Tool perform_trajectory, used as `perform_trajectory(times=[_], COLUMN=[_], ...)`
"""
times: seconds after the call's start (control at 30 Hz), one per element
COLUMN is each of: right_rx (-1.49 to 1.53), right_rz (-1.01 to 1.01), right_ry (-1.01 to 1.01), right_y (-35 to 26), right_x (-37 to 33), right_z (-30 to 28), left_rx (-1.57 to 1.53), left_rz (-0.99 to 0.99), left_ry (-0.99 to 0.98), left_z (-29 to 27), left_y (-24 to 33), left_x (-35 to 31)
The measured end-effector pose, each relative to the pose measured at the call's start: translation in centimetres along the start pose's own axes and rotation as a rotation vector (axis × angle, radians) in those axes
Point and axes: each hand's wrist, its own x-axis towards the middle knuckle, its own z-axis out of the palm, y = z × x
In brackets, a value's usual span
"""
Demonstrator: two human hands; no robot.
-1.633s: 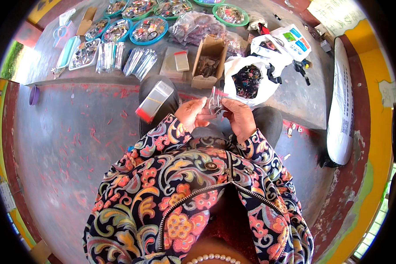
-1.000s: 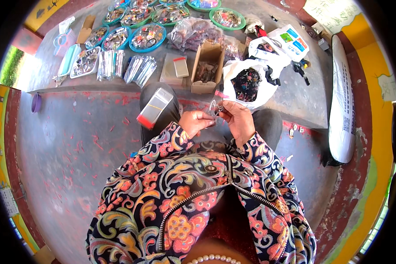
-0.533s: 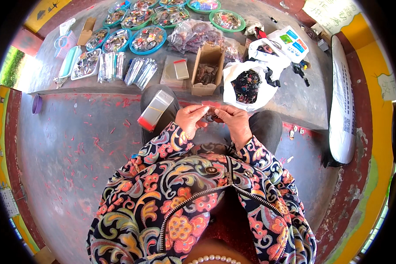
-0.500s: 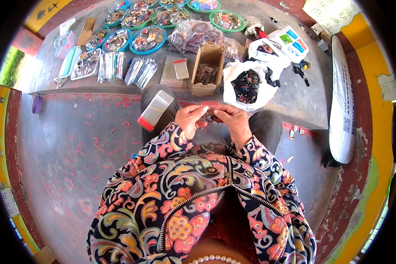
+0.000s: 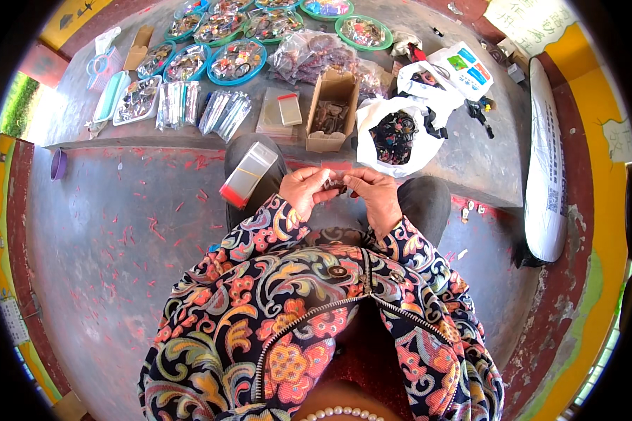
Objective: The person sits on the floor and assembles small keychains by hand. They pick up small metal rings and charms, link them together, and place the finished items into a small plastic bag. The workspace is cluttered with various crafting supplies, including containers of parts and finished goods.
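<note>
Both hands meet between my knees over a small clear plastic bag (image 5: 337, 167) with a red strip along its top. My left hand (image 5: 302, 192) pinches one side of it with thumb and fingers. My right hand (image 5: 376, 195) is closed on the other side. A small dark thing shows between the fingertips, seemingly inside the bag, but too small to name. On my left thigh lies a stack of clear bags (image 5: 253, 170) with red edges, held by a band.
Ahead, a raised concrete ledge (image 5: 470, 168) carries an open cardboard box (image 5: 325, 142), a white bag (image 5: 364, 140) of dark hair ties, bundled packets (image 5: 225, 116), flat clear bags (image 5: 272, 126) and several round trays (image 5: 237, 81) of small items. Red scraps litter the floor.
My fingers have shifted slightly on the bag, and more of its red strip and the dark thing shows. The hands stay in nearly the same place.
</note>
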Motion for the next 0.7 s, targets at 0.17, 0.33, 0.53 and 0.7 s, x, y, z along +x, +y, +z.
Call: perform_trajectory(times=[0.17,0.33,0.53,0.7], right_rx=[0.006,0.102,0.091,0.028], right_rz=[-0.012,0.028,0.021,-0.032], right_ry=[0.018,-0.011,-0.006,-0.018], right_y=[0.0,0.0,0.9,-0.3], right_x=[-0.1,-0.1,0.2,-0.4], right_z=[0.1,-0.2,-0.5,0.2], left_rx=[0.033,0.016,-0.022,-0.075], left_rz=[0.008,-0.006,0.009,0.009], left_ry=[-0.002,0.028,-0.002,-0.004], left_z=[-0.2,0.1,-0.1,0.2], left_y=[-0.2,-0.1,0.2,0.3], left_x=[0.0,0.1,0.1,-0.1])
